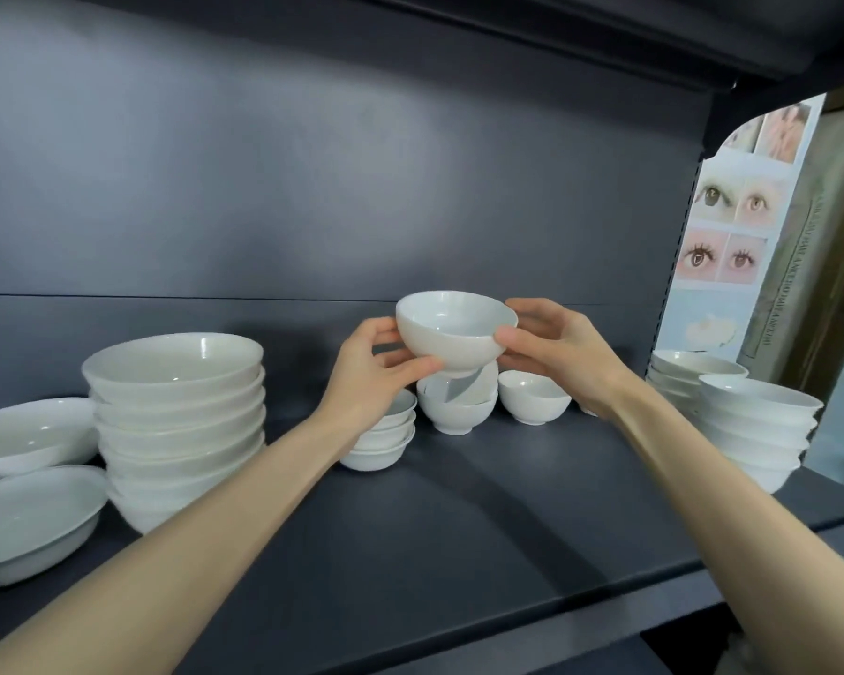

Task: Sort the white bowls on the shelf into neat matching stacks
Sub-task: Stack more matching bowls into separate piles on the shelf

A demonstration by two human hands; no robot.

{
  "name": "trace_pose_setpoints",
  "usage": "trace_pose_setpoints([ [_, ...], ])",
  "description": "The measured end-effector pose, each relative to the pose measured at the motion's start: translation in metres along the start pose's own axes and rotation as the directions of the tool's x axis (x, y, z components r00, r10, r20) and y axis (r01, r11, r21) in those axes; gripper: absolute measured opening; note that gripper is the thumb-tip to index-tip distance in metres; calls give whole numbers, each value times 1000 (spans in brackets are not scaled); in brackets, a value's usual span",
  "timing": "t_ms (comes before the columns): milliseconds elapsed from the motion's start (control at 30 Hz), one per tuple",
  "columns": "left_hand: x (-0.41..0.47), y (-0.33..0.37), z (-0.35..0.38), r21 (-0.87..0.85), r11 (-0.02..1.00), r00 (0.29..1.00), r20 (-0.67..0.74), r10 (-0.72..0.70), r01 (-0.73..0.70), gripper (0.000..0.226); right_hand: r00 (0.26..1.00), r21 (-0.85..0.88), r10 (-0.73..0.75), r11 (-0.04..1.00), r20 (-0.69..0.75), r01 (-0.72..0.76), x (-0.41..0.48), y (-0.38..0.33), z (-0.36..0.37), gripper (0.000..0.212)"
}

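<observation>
A dark grey back panel rises to an upper shelf, eye poster at right.

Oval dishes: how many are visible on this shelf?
2, both far left: rear dish beside the tall bowl stack, front dish nearer the camera. Others may lie outside the frame.

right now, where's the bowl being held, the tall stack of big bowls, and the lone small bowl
held bowl (451, 355): head view, front of its outer wall
tall stack of big bowls (181, 433): head view, side of the middle bowls
lone small bowl (532, 410): head view, its front wall
</observation>
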State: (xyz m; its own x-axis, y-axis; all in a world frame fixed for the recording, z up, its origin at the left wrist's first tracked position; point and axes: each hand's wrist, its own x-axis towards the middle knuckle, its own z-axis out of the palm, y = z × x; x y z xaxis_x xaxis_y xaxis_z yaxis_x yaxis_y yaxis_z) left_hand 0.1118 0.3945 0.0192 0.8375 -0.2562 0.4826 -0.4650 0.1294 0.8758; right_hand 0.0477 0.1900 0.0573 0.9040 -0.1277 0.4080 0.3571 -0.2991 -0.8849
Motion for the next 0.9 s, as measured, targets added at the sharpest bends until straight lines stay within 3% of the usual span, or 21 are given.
trace_pose_setpoints([
  [167,38,-23,18,68,997,998,52,-47,43,63,999,-42,14,999,29,-12,38,29,-20,49],
  [333,63,-42,29,181,980,996,10,-86,83,60,996,-36,12,999,92,-8,67,52,-31,34],
  [600,79,-53,48,373,915,987,-103,-121,151,52,971,-11,37,999,234,-36,106,81,-48,47],
  [900,82,-59,68,467,857,976,-141,-169,216,51,956,52,39,997,291,-56,121,103,-65,54],
])
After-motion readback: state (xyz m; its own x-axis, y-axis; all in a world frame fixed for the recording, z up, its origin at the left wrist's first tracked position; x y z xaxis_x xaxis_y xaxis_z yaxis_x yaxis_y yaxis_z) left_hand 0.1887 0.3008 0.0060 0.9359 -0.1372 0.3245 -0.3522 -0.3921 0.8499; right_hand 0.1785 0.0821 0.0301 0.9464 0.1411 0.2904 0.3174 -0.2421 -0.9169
